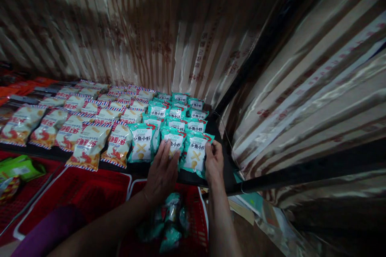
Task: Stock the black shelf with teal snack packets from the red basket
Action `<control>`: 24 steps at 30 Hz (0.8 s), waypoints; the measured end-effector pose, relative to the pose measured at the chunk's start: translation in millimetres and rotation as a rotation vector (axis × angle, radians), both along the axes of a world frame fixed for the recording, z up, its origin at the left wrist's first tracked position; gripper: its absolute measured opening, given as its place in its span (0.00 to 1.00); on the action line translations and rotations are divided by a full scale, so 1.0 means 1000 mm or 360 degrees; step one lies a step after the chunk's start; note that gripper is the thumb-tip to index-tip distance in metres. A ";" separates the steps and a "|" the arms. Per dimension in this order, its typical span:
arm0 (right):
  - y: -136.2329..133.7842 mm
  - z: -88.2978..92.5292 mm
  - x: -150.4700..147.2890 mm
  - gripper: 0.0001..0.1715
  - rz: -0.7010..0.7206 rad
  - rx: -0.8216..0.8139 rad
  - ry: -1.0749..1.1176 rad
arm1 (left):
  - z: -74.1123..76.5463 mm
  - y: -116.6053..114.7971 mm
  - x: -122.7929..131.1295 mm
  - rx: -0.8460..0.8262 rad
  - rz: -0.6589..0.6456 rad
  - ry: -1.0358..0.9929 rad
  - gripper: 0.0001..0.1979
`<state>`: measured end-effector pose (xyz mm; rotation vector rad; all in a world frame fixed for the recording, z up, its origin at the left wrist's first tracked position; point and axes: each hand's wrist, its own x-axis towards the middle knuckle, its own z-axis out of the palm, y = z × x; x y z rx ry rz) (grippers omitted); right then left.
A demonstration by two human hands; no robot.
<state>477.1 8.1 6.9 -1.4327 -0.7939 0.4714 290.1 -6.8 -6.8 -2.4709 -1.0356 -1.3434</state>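
Teal-and-white snack bags stand in rows at the right end of a dark shelf (223,164). My left hand (163,172) lies with outstretched fingers against the front of the middle teal snack bag (173,140). At the right end of the front row, my right hand (214,164) has its thumb and curled fingers on the right edge of another teal snack bag (195,154), which stands upright. To the left of my left hand, a third teal bag (141,144) leans slightly.
Orange-and-white snack bags (89,146) fill the shelf to the left. Below it are a red basket (90,186) and another red basket (197,217) holding several teal packs (171,213). Striped sheeting (135,28) and a dark post (241,80) bound the shelf.
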 end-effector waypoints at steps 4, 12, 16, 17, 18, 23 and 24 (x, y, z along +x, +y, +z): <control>0.001 0.001 -0.003 0.26 -0.0016 -0.0081 -0.0060 | -0.001 0.004 -0.003 -0.0003 0.0006 0.0010 0.26; 0.002 -0.001 -0.007 0.33 0.0097 -0.0228 -0.0179 | -0.007 0.011 -0.008 -0.0034 -0.0063 -0.0044 0.29; 0.004 -0.003 -0.008 0.32 0.0135 -0.0270 -0.0128 | -0.006 0.013 -0.009 -0.0027 -0.0073 -0.0052 0.29; 0.005 -0.004 -0.008 0.32 0.0135 -0.0275 -0.0131 | -0.005 0.013 -0.010 -0.0023 -0.0073 -0.0052 0.29; 0.006 -0.004 -0.008 0.32 0.0135 -0.0282 -0.0140 | -0.005 0.014 -0.010 -0.0020 -0.0070 -0.0054 0.29; 0.008 -0.004 -0.009 0.31 0.0142 -0.0322 -0.0177 | -0.002 0.014 -0.011 -0.0026 -0.0061 -0.0064 0.28; 0.008 -0.003 -0.009 0.31 0.0146 -0.0318 -0.0177 | -0.002 0.014 -0.011 -0.0028 -0.0064 -0.0062 0.29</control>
